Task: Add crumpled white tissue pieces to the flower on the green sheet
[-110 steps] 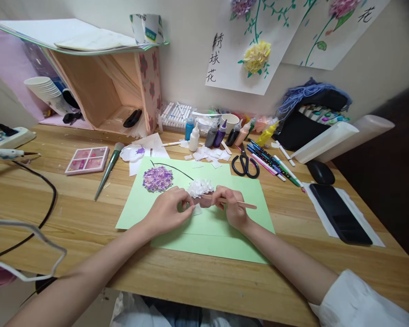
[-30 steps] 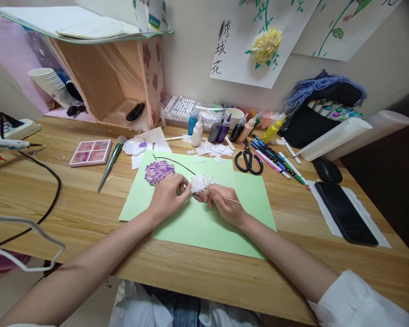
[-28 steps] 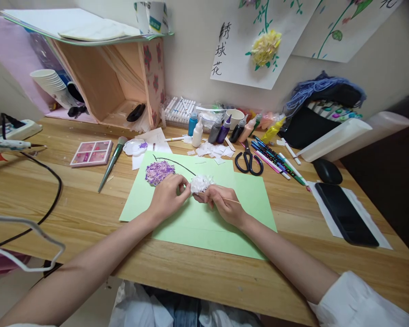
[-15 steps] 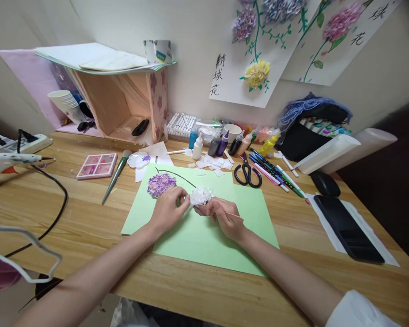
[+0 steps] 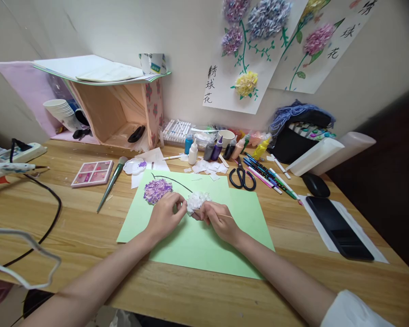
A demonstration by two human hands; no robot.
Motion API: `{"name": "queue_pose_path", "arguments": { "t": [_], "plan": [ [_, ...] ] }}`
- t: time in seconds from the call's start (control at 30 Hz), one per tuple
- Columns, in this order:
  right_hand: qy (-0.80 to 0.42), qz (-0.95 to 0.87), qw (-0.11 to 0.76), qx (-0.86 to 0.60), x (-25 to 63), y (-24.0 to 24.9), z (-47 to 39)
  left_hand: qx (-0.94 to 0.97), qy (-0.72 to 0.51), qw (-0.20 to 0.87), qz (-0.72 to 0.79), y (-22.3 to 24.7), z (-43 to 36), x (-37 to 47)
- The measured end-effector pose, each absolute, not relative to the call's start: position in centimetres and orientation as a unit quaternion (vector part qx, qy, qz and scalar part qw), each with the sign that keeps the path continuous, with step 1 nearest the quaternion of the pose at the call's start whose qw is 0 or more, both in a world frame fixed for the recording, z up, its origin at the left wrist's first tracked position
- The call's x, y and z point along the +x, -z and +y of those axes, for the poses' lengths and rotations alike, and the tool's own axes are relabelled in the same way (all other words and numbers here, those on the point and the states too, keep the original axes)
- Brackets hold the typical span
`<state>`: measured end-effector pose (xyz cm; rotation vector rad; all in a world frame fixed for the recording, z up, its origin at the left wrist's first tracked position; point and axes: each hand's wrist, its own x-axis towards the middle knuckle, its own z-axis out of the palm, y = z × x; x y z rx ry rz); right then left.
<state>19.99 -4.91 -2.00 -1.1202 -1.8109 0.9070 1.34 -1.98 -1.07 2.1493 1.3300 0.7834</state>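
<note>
Up comes my left hand [image 5: 166,215] to the left side of the white paper flower [image 5: 197,200], fingertips pinched, on what I can't tell, right hand [image 5: 221,221] curled round a thin stick [image 5: 224,215], flower below the top edge of the green sheet [image 5: 207,250]

"Entry one, right arm [image 5: 276,268]?"
"One plain white cloth sleeve [image 5: 352,311], loose, softly creased, ending well back from the bare right hand [image 5: 221,222]."
"Entry two, left arm [image 5: 105,272]?"
"Bare along its visible length, left hand [image 5: 165,215] included."
</note>
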Motion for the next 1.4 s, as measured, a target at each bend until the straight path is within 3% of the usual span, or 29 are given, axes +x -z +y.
{"name": "queue_pose_path", "arguments": {
  "t": [0.2,0.47,0.63,0.77,0.87,1.1,1.4],
  "plan": [
    [-0.431,-0.645,0.415,-0.476,19.8,1.9,-4.9,0.790,-0.284,0.243,0.487,1.0,-1.9,1.4],
    [-0.357,-0.576,0.565,-0.471,20.8,2.6,-5.0,0.787,-0.300,0.227,0.488,0.5,-2.1,1.0],
    [-0.301,-0.545,0.589,-0.516,21.4,1.9,-3.4,0.816,-0.274,0.160,0.482,-1.7,-0.4,1.5],
    [-0.304,-0.487,0.619,-0.536,22.2,1.9,-2.0,0.864,-0.184,0.096,0.458,-3.1,3.6,3.4],
    [-0.328,-0.467,0.624,-0.534,22.4,2.2,-1.6,0.888,-0.131,0.056,0.438,-2.6,6.0,5.2],
    [-0.344,-0.479,0.611,-0.528,22.2,2.5,-1.6,0.881,-0.162,0.052,0.441,-0.7,7.5,6.6],
    [-0.328,-0.490,0.577,-0.565,21.2,2.5,-2.9,0.824,-0.267,0.154,0.476,-1.6,4.7,3.1]
  ]
}}
